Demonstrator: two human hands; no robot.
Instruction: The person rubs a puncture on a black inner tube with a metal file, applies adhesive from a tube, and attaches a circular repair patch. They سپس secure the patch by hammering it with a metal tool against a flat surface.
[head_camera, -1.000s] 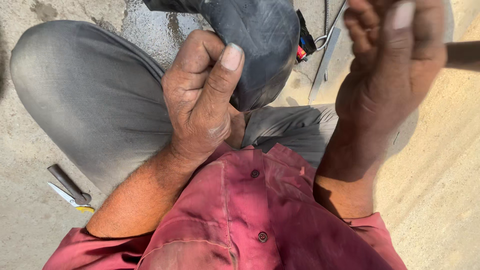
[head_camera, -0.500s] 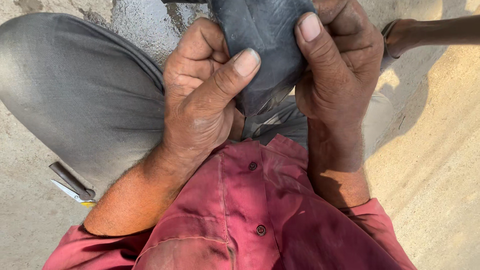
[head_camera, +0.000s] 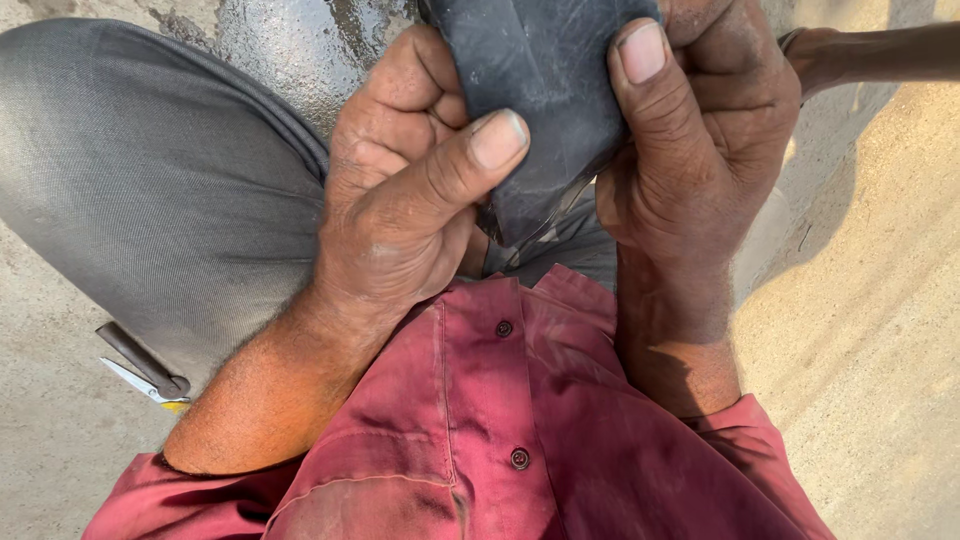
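Between both hands (head_camera: 560, 190), black rubber sheet (head_camera: 540, 90) pinched.

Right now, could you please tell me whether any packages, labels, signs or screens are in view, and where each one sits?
None are in view: no package, label, sign or screen.
Black rubber sheet: top centre, scuffed and dark, pinched between left hand and right hand.
Small tool: lower left on the concrete ground, dark handle, pale blade, yellow tip.
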